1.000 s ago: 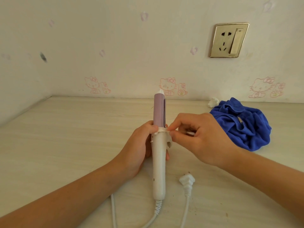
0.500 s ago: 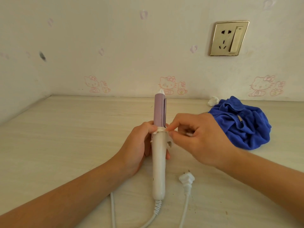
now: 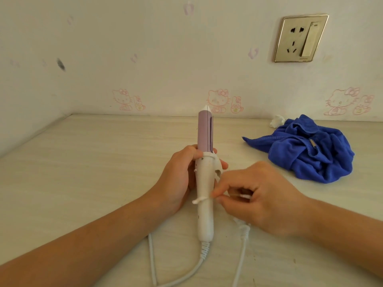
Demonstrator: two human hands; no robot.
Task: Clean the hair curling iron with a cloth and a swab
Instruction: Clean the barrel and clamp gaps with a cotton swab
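The curling iron (image 3: 205, 191) has a white handle and a lilac barrel and lies lengthwise on the table, barrel pointing away from me. My left hand (image 3: 178, 177) grips the handle's upper part just below the barrel. My right hand (image 3: 257, 199) pinches a white cotton swab (image 3: 202, 199) that lies across the middle of the handle, its tip sticking out on the left side. A crumpled blue cloth (image 3: 306, 150) sits on the table to the right, apart from both hands.
The iron's white cord (image 3: 153, 264) loops toward the near edge, and its plug (image 3: 243, 229) lies partly under my right hand. A small white wad (image 3: 276, 121) sits by the wall behind the cloth. A wall socket (image 3: 300, 38) is mounted above.
My right hand has moved down with the swab from the collar below the barrel to the middle of the handle. My left hand keeps its grip.
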